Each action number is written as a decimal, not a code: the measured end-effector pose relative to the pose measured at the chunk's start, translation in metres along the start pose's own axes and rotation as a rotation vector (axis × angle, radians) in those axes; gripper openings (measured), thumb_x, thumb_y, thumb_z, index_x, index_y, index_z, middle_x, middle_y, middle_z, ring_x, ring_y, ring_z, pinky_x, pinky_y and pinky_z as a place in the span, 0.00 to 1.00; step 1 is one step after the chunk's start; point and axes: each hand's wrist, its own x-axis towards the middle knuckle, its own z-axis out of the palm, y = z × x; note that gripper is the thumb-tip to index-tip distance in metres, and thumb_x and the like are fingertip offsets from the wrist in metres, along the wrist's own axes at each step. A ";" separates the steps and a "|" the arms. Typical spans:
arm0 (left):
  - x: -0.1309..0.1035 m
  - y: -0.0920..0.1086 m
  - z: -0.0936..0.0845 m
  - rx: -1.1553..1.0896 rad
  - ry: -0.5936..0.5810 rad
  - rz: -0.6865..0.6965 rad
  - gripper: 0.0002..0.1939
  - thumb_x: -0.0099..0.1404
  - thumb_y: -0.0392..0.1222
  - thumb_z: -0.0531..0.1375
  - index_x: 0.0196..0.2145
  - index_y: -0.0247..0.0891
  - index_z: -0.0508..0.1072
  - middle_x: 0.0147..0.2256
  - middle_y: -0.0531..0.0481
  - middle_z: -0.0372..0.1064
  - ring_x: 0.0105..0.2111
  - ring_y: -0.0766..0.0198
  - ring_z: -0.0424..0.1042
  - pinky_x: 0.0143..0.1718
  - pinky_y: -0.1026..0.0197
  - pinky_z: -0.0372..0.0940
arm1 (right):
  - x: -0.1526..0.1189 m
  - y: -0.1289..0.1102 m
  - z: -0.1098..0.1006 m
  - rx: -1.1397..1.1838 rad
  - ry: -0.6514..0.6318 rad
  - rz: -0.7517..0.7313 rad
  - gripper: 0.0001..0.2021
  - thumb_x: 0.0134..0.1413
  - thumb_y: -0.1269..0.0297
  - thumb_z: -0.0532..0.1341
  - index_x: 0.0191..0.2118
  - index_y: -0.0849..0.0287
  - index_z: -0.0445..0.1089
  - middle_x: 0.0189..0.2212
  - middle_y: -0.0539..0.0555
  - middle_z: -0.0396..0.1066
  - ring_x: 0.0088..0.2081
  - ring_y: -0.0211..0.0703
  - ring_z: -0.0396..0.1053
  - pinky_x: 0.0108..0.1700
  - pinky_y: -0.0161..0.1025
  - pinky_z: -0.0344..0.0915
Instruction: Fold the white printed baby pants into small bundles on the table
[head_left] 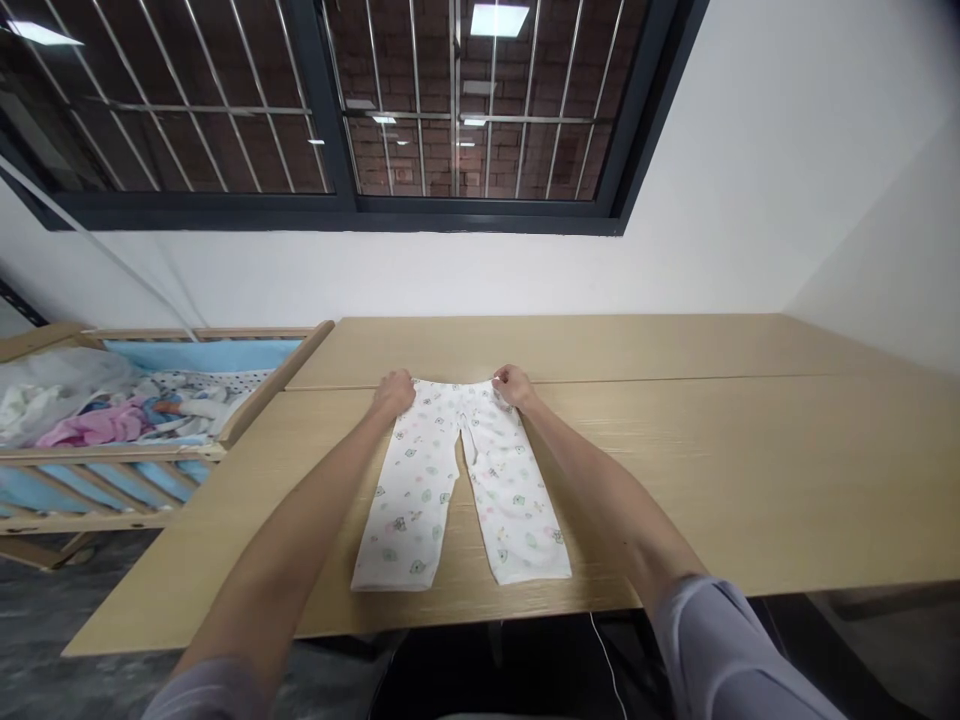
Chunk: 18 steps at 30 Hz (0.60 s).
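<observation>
A pair of small white trousers (424, 480) with a green, pink and grey print lies spread on the wooden table (712, 450). Its waistband is at the far side and the two legs point towards me, slightly apart. My left hand (395, 391) is closed on the left corner of the waistband. The right corner is pinched between the fingers of my right hand (513, 384). Both forearms reach over the table on either side of the trousers.
A wooden cot (277, 395) with blue lining stands left of the table, holding a pink cloth (101, 424), other clothes and a translucent bag (71, 372). Behind the table are a white wall and a barred window (480, 213). A black chair (450, 670) is below the near edge.
</observation>
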 end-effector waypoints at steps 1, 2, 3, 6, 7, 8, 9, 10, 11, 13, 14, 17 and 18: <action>-0.002 0.003 -0.001 0.013 -0.002 0.001 0.20 0.70 0.48 0.61 0.55 0.38 0.70 0.54 0.43 0.69 0.49 0.55 0.73 0.49 0.47 0.72 | 0.000 0.002 0.003 -0.021 0.006 0.002 0.07 0.54 0.69 0.61 0.40 0.57 0.73 0.37 0.53 0.77 0.40 0.42 0.73 0.43 0.35 0.65; -0.005 0.006 -0.003 0.025 0.000 0.008 0.20 0.70 0.48 0.61 0.55 0.38 0.70 0.54 0.43 0.69 0.49 0.55 0.73 0.49 0.47 0.72 | 0.000 0.004 0.005 -0.040 0.010 0.001 0.07 0.54 0.69 0.62 0.40 0.57 0.73 0.37 0.54 0.77 0.41 0.43 0.73 0.44 0.35 0.65; -0.009 0.010 -0.006 0.037 0.009 0.021 0.20 0.70 0.48 0.61 0.55 0.38 0.70 0.54 0.43 0.69 0.49 0.55 0.73 0.49 0.47 0.72 | 0.000 0.006 0.006 -0.057 0.011 -0.002 0.07 0.54 0.69 0.62 0.40 0.57 0.74 0.38 0.54 0.77 0.42 0.43 0.73 0.44 0.35 0.65; -0.035 0.030 -0.017 0.068 0.072 0.093 0.21 0.70 0.48 0.60 0.57 0.37 0.69 0.57 0.41 0.67 0.53 0.52 0.70 0.53 0.43 0.68 | 0.000 0.009 0.005 -0.097 0.007 -0.005 0.09 0.54 0.67 0.63 0.42 0.57 0.74 0.41 0.56 0.78 0.45 0.46 0.73 0.45 0.36 0.65; -0.048 0.038 -0.020 0.074 0.089 0.132 0.21 0.71 0.47 0.59 0.57 0.35 0.68 0.58 0.38 0.66 0.56 0.50 0.68 0.56 0.42 0.66 | 0.002 0.009 0.003 -0.107 0.003 -0.003 0.10 0.55 0.66 0.63 0.44 0.57 0.74 0.42 0.57 0.78 0.46 0.46 0.73 0.46 0.36 0.65; -0.064 0.048 -0.022 0.076 0.092 0.180 0.20 0.72 0.45 0.57 0.57 0.33 0.67 0.58 0.35 0.66 0.57 0.48 0.67 0.58 0.43 0.63 | 0.003 0.010 0.002 -0.116 -0.003 0.000 0.11 0.56 0.65 0.62 0.45 0.57 0.74 0.43 0.58 0.78 0.46 0.46 0.73 0.46 0.37 0.64; -0.084 0.059 -0.024 0.075 0.079 0.237 0.19 0.73 0.44 0.54 0.57 0.31 0.67 0.57 0.33 0.67 0.58 0.47 0.66 0.58 0.44 0.62 | 0.006 0.011 0.000 -0.125 -0.013 0.004 0.11 0.57 0.63 0.62 0.45 0.57 0.74 0.43 0.58 0.78 0.46 0.46 0.73 0.46 0.37 0.64; -0.105 0.069 -0.023 0.072 0.046 0.300 0.18 0.73 0.43 0.52 0.55 0.31 0.69 0.54 0.33 0.70 0.56 0.48 0.68 0.56 0.47 0.63 | 0.008 0.011 -0.002 -0.133 -0.028 0.008 0.11 0.57 0.62 0.62 0.45 0.57 0.74 0.43 0.58 0.78 0.46 0.46 0.73 0.46 0.37 0.64; -0.129 0.080 -0.022 0.066 -0.002 0.367 0.17 0.73 0.45 0.52 0.53 0.33 0.71 0.49 0.36 0.74 0.51 0.49 0.72 0.52 0.49 0.65 | 0.010 0.011 -0.004 -0.141 -0.048 0.011 0.11 0.58 0.61 0.62 0.44 0.57 0.75 0.43 0.57 0.78 0.45 0.46 0.73 0.45 0.37 0.64; -0.178 0.100 -0.013 0.057 -0.111 0.495 0.19 0.71 0.54 0.53 0.45 0.37 0.75 0.38 0.42 0.78 0.40 0.51 0.77 0.42 0.53 0.68 | 0.014 0.011 -0.006 -0.156 -0.096 0.016 0.10 0.56 0.58 0.63 0.38 0.58 0.76 0.38 0.56 0.79 0.43 0.46 0.74 0.43 0.36 0.64; -0.201 0.109 -0.007 0.059 -0.165 0.563 0.22 0.70 0.56 0.52 0.42 0.37 0.76 0.34 0.42 0.77 0.36 0.51 0.77 0.39 0.52 0.69 | 0.015 0.011 -0.008 -0.163 -0.119 0.018 0.09 0.54 0.57 0.64 0.34 0.58 0.76 0.35 0.55 0.79 0.41 0.46 0.74 0.42 0.35 0.64; -0.250 0.132 0.018 0.085 -0.312 0.723 0.30 0.70 0.61 0.48 0.39 0.33 0.78 0.31 0.38 0.77 0.33 0.46 0.78 0.36 0.46 0.68 | 0.015 0.010 -0.009 -0.183 -0.161 0.021 0.09 0.49 0.58 0.66 0.27 0.58 0.74 0.26 0.54 0.76 0.37 0.46 0.74 0.37 0.35 0.63; -0.259 0.137 0.027 0.088 -0.338 0.730 0.31 0.70 0.61 0.48 0.39 0.32 0.79 0.32 0.36 0.77 0.33 0.44 0.78 0.36 0.45 0.68 | 0.014 0.009 -0.009 -0.188 -0.165 0.022 0.09 0.48 0.58 0.67 0.26 0.59 0.74 0.24 0.53 0.74 0.36 0.46 0.74 0.36 0.35 0.63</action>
